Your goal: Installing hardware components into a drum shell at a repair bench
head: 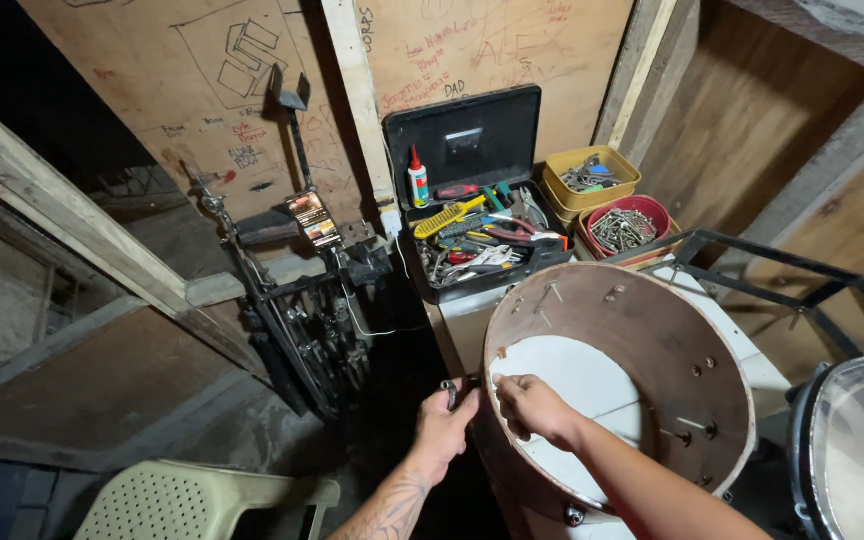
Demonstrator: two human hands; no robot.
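wood is what you're dealing with here: a round brown wooden drum shell (pixel 642 340), open end up, tilted toward the camera, sitting on a white bench (pixel 752 350) with its near rim hanging past the front edge. pale drumhead showing at the bottom inside. it looks stiff and fairly light for its size, but thin at the rim, so i'd guess it dents or chips if knocked. metal screws (pixel 549 296) poke through the wall inside, so fingers want to stay clear of those.

left hand (pixel 444 432) is outside the shell at the near-left rim, curled shut around a small metal tool or lug (pixel 450 392) — can't quite tell which, it's dark down there. right hand (pixel 532 408) is inside the shell, fingers pinched narrow against the inner wall just below the rim, maybe on a small fastener.

best grip looks like the rim, one hand each side.

behind it: an open black toolbox of hand tools (pixel 477 235), a yellow tub (pixel 592 180) and a red tub (pixel 624 228) of hardware, another drum (pixel 857 450) at right.
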